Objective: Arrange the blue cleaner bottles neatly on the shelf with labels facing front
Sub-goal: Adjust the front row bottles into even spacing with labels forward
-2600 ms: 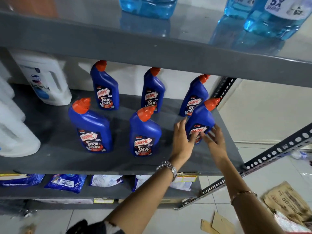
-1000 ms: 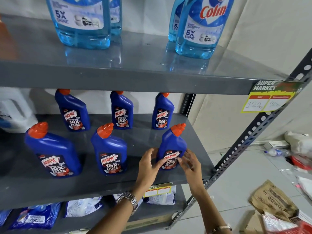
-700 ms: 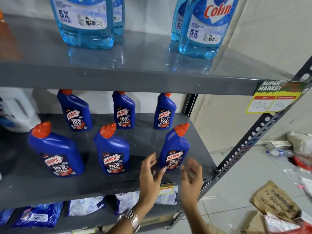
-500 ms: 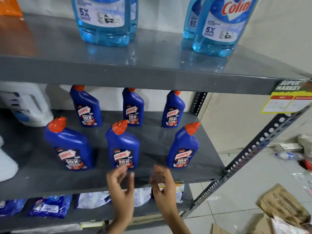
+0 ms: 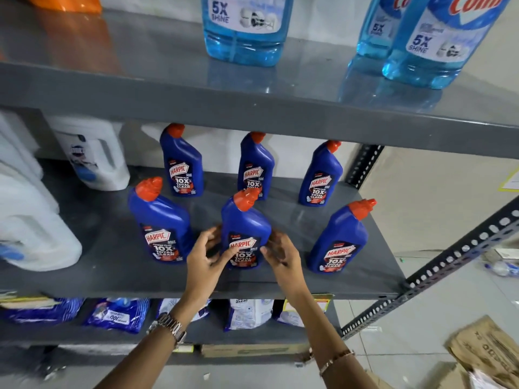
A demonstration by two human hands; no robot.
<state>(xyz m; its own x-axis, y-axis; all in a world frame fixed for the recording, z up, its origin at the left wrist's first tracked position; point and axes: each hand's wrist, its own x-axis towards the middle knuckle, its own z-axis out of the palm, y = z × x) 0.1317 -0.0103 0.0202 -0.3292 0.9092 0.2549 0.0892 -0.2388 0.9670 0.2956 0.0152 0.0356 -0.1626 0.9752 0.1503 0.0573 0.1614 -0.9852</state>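
Observation:
Several dark blue Harpic bottles with orange caps stand on the grey middle shelf (image 5: 112, 265) in two rows of three, labels facing me. The back row has a left bottle (image 5: 182, 161), a middle bottle (image 5: 255, 161) and a right bottle (image 5: 321, 175). In front stand a left bottle (image 5: 161, 217), a middle bottle (image 5: 244, 220) and a right bottle (image 5: 341, 234). My left hand (image 5: 206, 256) clasps the front middle bottle's left side, thumb on the label. My right hand (image 5: 280, 256) clasps its right side. The fingers are blurred.
Large white jugs (image 5: 33, 228) (image 5: 95, 158) fill the shelf's left part. Light blue Colin bottles (image 5: 244, 29) (image 5: 438, 46) stand on the shelf above. Blue and white pouches (image 5: 118, 315) lie on the shelf below. A slotted metal brace (image 5: 449, 262) slants at right; cardboard (image 5: 488, 352) lies on the floor.
Both hands let go of the front right bottle, drew back off the shelf edge, then moved left and closed on the front middle bottle. The view shifted left.

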